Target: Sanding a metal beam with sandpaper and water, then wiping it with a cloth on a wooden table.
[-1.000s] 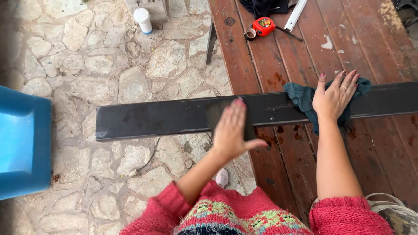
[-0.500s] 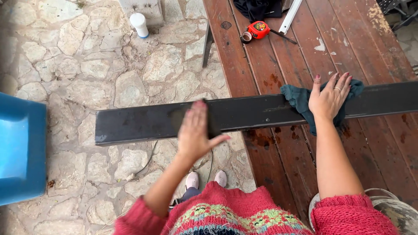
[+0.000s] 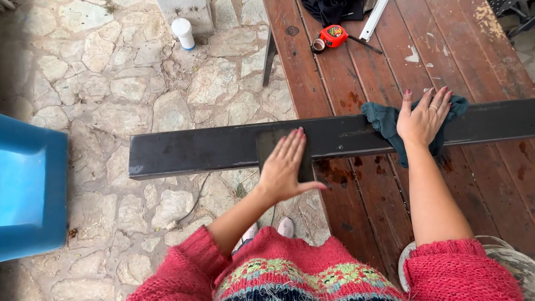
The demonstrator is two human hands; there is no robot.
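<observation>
Dark beam (image 3: pixel 212 147) under flat left hand (image 3: pixel 285 167), right hand (image 3: pixel 424 116) pressing green cloth (image 3: pixel 384 120)

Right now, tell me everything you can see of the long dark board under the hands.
The long dark board is a flat, narrow plank, black-brown with a dull, scuffed sheen, probably painted or stained wood. It lies level across the reddish wooden table, its left part overhanging the stone paving and its right end running out of frame. The left hand presses a dark sheet, apparently sandpaper, flat onto it. The right hand pins a dark teal cloth against it further along.
</observation>
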